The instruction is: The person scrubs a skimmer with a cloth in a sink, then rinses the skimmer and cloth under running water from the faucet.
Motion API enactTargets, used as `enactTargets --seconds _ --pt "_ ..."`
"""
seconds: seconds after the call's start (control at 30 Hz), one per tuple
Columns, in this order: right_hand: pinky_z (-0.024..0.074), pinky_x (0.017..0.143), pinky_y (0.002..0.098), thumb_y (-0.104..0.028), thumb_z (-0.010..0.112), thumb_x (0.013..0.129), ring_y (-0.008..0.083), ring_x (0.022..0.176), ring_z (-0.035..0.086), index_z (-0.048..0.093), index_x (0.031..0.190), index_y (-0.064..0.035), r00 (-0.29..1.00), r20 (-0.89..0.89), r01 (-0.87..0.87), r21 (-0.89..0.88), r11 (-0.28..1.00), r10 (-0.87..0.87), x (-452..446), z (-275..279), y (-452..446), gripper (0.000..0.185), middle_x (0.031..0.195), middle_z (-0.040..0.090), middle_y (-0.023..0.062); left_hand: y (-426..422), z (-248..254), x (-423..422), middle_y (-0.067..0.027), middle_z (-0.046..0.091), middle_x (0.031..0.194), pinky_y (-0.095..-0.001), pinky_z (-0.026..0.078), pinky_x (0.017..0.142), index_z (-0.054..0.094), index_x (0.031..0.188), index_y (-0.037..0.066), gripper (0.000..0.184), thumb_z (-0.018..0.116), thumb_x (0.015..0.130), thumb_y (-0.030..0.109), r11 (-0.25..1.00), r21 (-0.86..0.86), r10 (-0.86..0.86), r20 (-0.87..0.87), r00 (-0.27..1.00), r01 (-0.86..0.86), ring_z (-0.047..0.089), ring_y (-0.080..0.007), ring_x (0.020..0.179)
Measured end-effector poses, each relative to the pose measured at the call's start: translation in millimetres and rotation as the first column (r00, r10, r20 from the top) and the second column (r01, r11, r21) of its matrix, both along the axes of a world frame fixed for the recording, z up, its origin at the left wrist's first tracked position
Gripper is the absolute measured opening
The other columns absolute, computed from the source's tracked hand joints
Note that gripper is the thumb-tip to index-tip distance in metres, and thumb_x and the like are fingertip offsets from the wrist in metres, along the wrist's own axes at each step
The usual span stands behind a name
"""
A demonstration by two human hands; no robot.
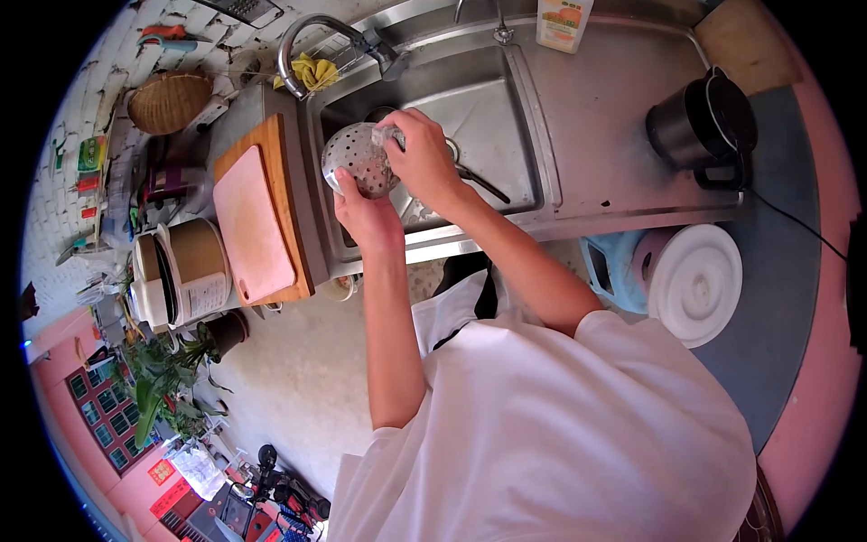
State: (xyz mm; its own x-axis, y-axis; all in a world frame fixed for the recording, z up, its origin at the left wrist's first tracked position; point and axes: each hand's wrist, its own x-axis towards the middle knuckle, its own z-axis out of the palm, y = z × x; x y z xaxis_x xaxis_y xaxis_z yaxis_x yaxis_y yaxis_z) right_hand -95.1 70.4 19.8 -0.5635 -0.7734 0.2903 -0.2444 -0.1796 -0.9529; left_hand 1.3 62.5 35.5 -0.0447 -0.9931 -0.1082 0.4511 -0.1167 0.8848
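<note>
Two hands (366, 219) (423, 161) — perforated strainer (349, 152), scrubber (386, 134)

A steel counter (601, 117) before me carries a black kettle (679, 126) and a bottle (564, 24); a pink board (253, 221) lies on my wooden board (284, 199), and a black-handled utensil (488, 186) lies in my sink basin (488, 113)

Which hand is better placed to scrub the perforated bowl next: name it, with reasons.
Right, I'd judge: the right hand holds a greyish scrubber at the perforated bowl, while the left hand grips the bowl's near edge.
</note>
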Motion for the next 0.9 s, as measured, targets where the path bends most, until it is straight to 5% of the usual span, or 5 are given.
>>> enactTargets --seconds 0.47,0.9 --pt "0.0466 0.073 0.0383 0.0 0.062 0.075 0.0349 0.083 0.06 0.06 0.088 0.0032 0.992 -0.012 -0.126 -0.021 0.992 0.125 20 2 15 0.014 0.083 0.06 0.0184 -13 -1 12 -0.0126 0.058 0.114 -0.0372 0.047 0.093 0.049 0.119 -0.001 0.031 0.042 0.1 0.022 0.999 0.036 0.0 -0.035 0.999 0.001 0.057 -0.0214 0.105" --pt "0.0471 0.075 0.0377 0.002 0.059 0.075 0.0356 0.081 0.061 0.061 0.088 0.0031 1.0 0.016 0.0 0.039 0.999 0.0 2 -4 -20 0.014 0.082 0.06 0.0188 -7 1 17 -0.0115 0.06 0.111 -0.037 0.048 0.09 0.051 0.117 0.0 0.029 0.042 0.1 0.021 0.996 0.039 0.076 -0.042 0.996 -0.074 0.059 -0.0207 0.103"
